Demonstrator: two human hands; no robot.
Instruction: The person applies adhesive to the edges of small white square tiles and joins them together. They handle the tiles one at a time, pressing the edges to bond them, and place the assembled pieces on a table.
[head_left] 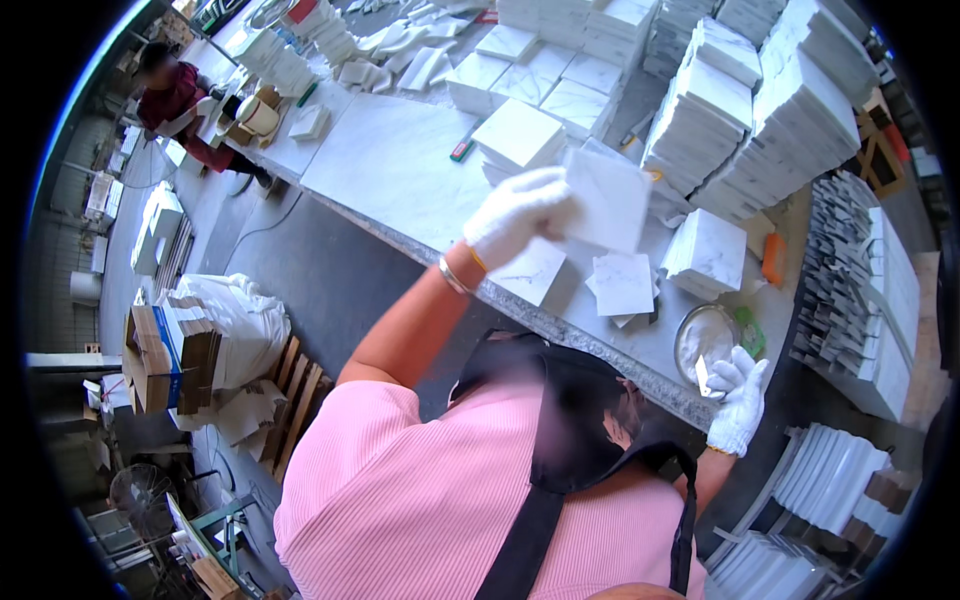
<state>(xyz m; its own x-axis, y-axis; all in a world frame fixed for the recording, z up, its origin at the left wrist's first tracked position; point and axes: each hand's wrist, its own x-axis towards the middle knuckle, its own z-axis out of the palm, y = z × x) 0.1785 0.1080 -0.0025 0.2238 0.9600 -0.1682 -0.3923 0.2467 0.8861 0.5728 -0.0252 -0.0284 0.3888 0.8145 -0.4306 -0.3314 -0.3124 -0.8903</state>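
Note:
My left hand (520, 215), in a white knit glove, grips a square white marble tile (612, 200) by its left edge and holds it tilted above the worktable. Below it, a small pile of marble tiles (622, 285) lies on the table, with another tile (528, 270) to its left. My right hand (738, 400), also gloved, is at the table's front right edge, its fingers closed on a small flat pale tool (704, 380). That tool is over the rim of a round metal bowl (690, 345) of white paste. The tool's exact kind is too small to tell.
A block of stacked tiles (705, 250) and an orange object (773, 258) stand beside the bowl. Tall tile stacks (700, 110) line the far right. A green-and-red tool (462, 150) lies on the slab-topped table (385, 150). Another person (180, 100) stands at the far left.

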